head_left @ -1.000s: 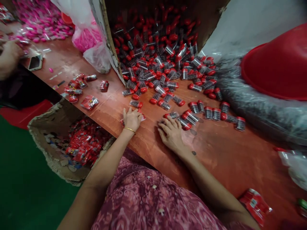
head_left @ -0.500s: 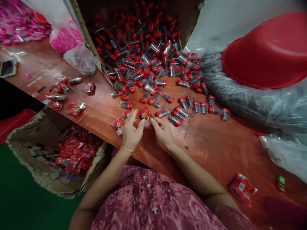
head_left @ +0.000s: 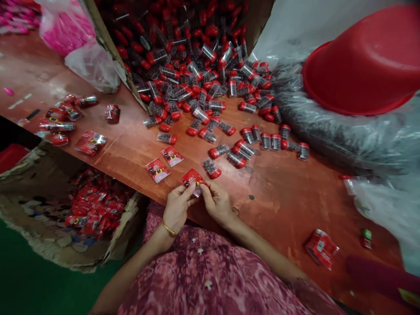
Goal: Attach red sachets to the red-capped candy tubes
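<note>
Between both hands is a small red printed card [head_left: 190, 176], held near the table's front edge. My left hand [head_left: 177, 205] pinches its lower left side with thumb and fingers. Closed on the card's right edge is my right hand [head_left: 216, 202]. Two similar cards lie flat just beyond my left hand: one printed card [head_left: 158, 170] and another printed card [head_left: 172, 156]. Past the held card, a clear tube with a red cap [head_left: 211, 169] lies on its side, apart from my hands. Whether the card is folded is too small to tell.
A cardboard box [head_left: 113, 50] spills many red-capped tubes onto the table. Several wrapped red packs [head_left: 90, 142] lie at left. Below stands a carton [head_left: 126, 221] of red packs. A red tub [head_left: 361, 65] rests on a plastic bag [head_left: 328, 127] at right.
My left hand has come down from above the loose cards and closed on the held card. The card is nearer my body. The view has shifted slightly.
</note>
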Demonstrator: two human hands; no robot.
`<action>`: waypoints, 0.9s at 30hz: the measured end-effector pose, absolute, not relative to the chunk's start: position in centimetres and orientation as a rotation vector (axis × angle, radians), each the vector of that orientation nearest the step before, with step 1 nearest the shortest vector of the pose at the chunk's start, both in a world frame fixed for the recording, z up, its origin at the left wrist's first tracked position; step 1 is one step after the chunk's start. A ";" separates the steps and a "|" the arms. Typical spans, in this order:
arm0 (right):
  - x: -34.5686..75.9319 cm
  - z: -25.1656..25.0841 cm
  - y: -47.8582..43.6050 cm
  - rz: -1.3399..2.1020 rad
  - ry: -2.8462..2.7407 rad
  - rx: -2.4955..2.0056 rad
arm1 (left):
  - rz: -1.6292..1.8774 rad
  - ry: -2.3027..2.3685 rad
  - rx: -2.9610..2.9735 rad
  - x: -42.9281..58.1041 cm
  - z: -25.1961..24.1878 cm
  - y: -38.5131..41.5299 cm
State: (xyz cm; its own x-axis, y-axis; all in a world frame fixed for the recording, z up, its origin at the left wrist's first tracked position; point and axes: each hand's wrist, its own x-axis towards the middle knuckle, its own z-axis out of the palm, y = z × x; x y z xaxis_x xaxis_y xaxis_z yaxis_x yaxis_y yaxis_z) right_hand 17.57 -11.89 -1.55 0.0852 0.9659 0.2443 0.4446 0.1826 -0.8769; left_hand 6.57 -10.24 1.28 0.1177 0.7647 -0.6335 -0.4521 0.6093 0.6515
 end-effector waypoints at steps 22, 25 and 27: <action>26.8 -0.4 -6.0 0.154 -2.675 -1.248 | 0.937 1.188 0.333 4.8 1.6 -7.9; 26.8 -1.1 -7.5 0.251 -2.477 -1.329 | 0.904 1.145 0.349 5.0 1.8 -7.8; 26.7 -1.0 -8.9 0.430 -2.239 -1.346 | 0.904 1.142 0.348 5.1 1.9 -7.8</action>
